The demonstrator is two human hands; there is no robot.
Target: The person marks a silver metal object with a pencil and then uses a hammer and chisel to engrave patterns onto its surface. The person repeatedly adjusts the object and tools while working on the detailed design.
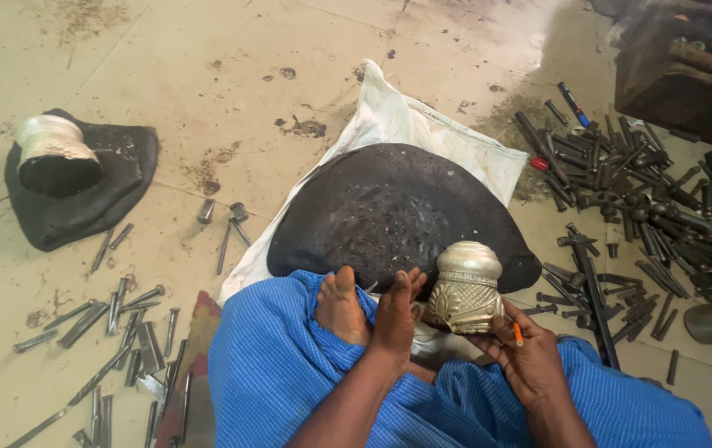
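The embossed metal pot [464,289] sat on the near edge of the black dome [389,211], between the person's feet and right hand [530,358]. That hand's grip closed on a thin orange-tipped tool [518,334] and touched the pot's base. The left hand [396,319] lay flat on a foot, holding nothing. The pot looked stiff, thin-walled, easily dented; best held by its plain neck. Punches [621,182] littered the floor [207,75].

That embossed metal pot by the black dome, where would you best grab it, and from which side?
Probably by the smooth rounded neck of the metal pot, coming from above. It stands upright with the neck free, while the right hand already steadies its patterned lower body, and the black dome blocks the far side.
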